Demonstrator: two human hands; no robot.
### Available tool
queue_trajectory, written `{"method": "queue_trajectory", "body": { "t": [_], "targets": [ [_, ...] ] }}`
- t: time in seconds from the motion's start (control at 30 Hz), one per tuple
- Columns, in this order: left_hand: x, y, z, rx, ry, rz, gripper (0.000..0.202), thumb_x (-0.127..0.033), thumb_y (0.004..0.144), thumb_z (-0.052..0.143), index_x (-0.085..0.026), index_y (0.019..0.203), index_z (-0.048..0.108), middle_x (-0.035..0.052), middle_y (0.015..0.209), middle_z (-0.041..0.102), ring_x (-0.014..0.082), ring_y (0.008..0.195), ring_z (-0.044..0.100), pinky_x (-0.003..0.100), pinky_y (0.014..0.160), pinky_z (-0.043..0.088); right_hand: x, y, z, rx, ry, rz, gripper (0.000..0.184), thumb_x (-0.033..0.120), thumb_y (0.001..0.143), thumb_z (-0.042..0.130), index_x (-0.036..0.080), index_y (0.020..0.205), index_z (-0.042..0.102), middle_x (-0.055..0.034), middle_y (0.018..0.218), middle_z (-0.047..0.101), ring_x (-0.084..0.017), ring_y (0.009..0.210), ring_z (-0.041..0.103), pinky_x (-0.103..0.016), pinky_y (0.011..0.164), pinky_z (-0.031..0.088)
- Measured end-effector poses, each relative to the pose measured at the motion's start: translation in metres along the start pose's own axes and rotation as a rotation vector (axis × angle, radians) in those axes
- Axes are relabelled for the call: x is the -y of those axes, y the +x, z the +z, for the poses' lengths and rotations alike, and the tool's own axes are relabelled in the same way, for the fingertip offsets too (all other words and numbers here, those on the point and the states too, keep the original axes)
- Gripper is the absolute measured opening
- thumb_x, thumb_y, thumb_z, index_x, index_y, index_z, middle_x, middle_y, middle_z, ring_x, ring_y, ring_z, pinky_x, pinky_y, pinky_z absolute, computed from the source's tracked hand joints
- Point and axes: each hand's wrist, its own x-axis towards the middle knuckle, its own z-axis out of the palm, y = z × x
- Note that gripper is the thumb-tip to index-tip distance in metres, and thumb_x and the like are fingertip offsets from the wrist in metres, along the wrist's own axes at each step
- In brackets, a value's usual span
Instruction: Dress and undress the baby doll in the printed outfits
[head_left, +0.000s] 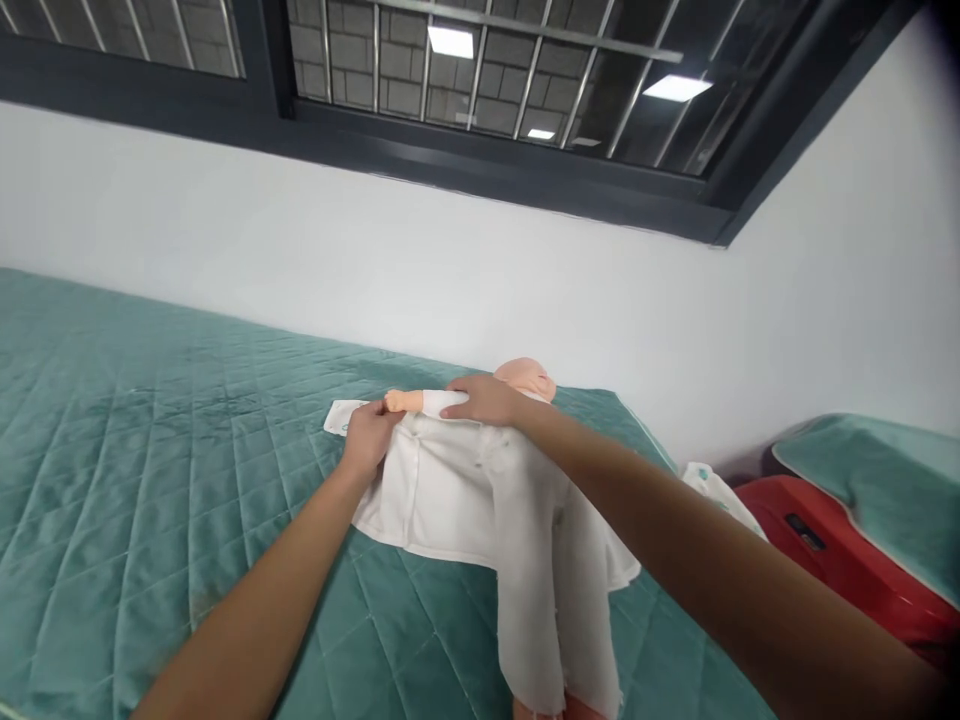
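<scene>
A baby doll lies on its back on the green quilted mattress cover point(247, 480), its head point(527, 377) toward the wall and its white trousers point(529, 590) toward me. Spread around its body is a white shirt point(442, 490). One doll arm point(405, 401) stretches out to the left. My left hand point(369, 437) is closed at that arm's end, fingertips against the doll's hand; part of the grip is hidden. Around the white-sleeved upper arm, my right hand point(487, 400) is closed, thumb on the near side. A white printed piece point(341, 415) lies beyond my left hand.
A white wall point(315, 250) rises behind the mattress, under a dark-framed window with metal bars point(480, 70). At the right stand a red, hard-looking object point(832, 560) with green fabric point(892, 490) over it and a white printed cloth point(716, 490) beside it.
</scene>
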Motion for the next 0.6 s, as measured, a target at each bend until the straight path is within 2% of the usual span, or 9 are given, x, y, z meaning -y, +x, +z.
{"method": "queue_trajectory", "body": {
  "t": [0.17, 0.33, 0.43, 0.6],
  "targets": [
    [0.004, -0.001, 0.001, -0.068, -0.099, -0.036, 0.032, -0.039, 0.065, 0.063, -0.013, 0.083, 0.070, 0.0053, 0.075, 0.071, 0.0195, 0.069, 0.063, 0.029, 0.063, 0.047, -0.008, -0.007, 0.011, -0.016, -0.034, 0.023, 0.044, 0.054, 0.084, 0.058, 0.028, 0.119, 0.064, -0.0022, 0.122, 0.068, -0.024, 0.106, 0.063, -0.028, 0.077, 0.046],
    [0.005, -0.001, 0.001, -0.124, -0.049, 0.011, 0.027, -0.040, 0.072, 0.062, -0.015, 0.082, 0.067, 0.0024, 0.075, 0.069, 0.0168, 0.071, 0.060, 0.028, 0.067, 0.046, -0.013, -0.014, 0.021, -0.016, -0.113, 0.056, 0.039, 0.052, 0.082, 0.060, 0.027, 0.111, 0.067, -0.0045, 0.115, 0.070, -0.026, 0.099, 0.065, -0.030, 0.074, 0.045],
    [0.004, -0.003, 0.005, -0.068, 0.029, 0.078, 0.022, -0.038, 0.072, 0.065, -0.017, 0.078, 0.068, 0.0006, 0.073, 0.069, 0.0170, 0.074, 0.059, 0.027, 0.071, 0.044, -0.011, -0.012, 0.030, -0.029, -0.148, 0.067, 0.038, 0.051, 0.083, 0.059, 0.025, 0.109, 0.068, -0.0066, 0.114, 0.070, -0.028, 0.100, 0.064, -0.033, 0.077, 0.046],
    [0.003, -0.009, 0.012, 0.138, 0.330, 0.267, 0.023, -0.038, 0.084, 0.056, -0.020, 0.076, 0.067, -0.0003, 0.071, 0.068, 0.0167, 0.070, 0.058, 0.027, 0.068, 0.042, -0.001, -0.009, 0.037, -0.083, -0.127, 0.046, 0.039, 0.047, 0.084, 0.060, 0.023, 0.115, 0.065, -0.0082, 0.123, 0.067, -0.029, 0.107, 0.062, -0.036, 0.086, 0.046]
  ]
}}
